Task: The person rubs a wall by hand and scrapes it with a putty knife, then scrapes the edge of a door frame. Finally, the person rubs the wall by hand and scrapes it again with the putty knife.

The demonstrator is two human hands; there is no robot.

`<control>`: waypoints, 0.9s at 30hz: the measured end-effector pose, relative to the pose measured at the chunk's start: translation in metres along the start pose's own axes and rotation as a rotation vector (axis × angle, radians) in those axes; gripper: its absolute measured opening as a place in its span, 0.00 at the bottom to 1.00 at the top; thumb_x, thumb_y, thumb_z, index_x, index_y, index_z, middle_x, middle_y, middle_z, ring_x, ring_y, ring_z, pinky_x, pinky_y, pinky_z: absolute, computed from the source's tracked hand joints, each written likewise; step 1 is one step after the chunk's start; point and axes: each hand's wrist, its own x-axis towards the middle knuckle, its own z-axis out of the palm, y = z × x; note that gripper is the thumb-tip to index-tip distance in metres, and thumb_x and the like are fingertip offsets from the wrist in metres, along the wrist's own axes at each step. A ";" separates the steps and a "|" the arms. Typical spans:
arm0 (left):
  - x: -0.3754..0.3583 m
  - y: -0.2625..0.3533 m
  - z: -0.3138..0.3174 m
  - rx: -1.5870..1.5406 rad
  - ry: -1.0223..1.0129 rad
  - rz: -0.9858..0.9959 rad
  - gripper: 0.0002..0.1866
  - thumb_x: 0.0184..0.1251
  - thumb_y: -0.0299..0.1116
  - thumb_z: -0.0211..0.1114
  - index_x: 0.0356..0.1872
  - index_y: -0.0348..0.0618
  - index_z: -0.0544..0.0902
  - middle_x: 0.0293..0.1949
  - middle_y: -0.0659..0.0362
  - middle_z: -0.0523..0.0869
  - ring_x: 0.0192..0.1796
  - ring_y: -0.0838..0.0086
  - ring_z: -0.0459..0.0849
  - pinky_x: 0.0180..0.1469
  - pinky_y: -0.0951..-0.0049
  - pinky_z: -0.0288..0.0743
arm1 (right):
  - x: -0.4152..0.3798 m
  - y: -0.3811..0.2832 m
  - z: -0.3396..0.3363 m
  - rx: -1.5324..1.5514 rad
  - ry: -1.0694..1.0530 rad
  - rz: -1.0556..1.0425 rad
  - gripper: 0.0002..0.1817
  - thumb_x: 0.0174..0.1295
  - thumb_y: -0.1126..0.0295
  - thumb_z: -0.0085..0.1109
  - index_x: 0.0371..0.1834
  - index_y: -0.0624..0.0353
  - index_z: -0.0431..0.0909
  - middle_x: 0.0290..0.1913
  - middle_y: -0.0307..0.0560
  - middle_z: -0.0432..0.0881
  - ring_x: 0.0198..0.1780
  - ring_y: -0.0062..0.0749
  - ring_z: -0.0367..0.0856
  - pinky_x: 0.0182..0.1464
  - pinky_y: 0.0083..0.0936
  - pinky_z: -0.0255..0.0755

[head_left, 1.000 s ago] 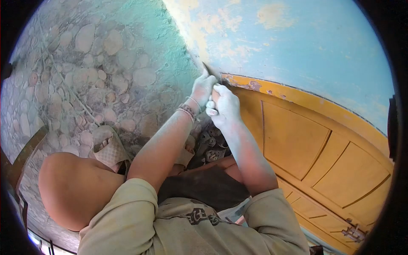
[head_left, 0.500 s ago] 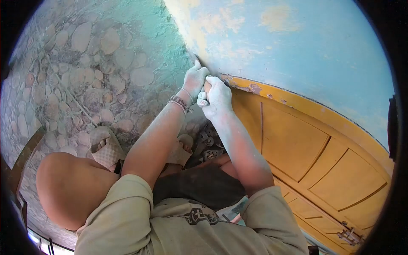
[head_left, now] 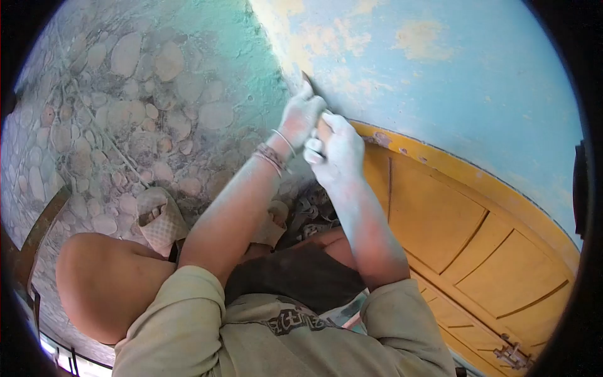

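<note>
A scraping tool shows a dark blade tip (head_left: 306, 78) against the blue painted wall (head_left: 477, 69) and a light brown handle (head_left: 324, 130) lower down. My right hand (head_left: 340, 148), coated in pale dust, is closed round the handle. Just up and left of it, my left hand (head_left: 303, 116) is closed on the front part of the tool, one finger stretched along the blade. Both hands are near the corner where the blue wall meets the green surface (head_left: 251, 69). Pale worn patches mark the blue paint.
Below the blue wall is a yellow wooden door (head_left: 433, 207) with a metal latch (head_left: 514, 355). Stony ground (head_left: 125, 113) lies at the left. Sandals (head_left: 160, 220) are on my feet, beside dark debris (head_left: 311, 210). A curved metal bar (head_left: 41, 232) stands at far left.
Both hands and the tool have moved right relative to the wall corner, with the blade tip slightly higher on the blue wall. The grip looks the same.
</note>
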 end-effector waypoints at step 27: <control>0.018 -0.024 -0.016 0.145 -0.038 0.360 0.10 0.59 0.27 0.55 0.39 0.32 0.73 0.29 0.60 0.77 0.31 0.77 0.75 0.35 0.74 0.72 | -0.002 0.007 0.012 0.012 -0.008 -0.072 0.06 0.66 0.67 0.42 0.39 0.57 0.67 0.24 0.39 0.66 0.17 0.21 0.64 0.14 0.19 0.57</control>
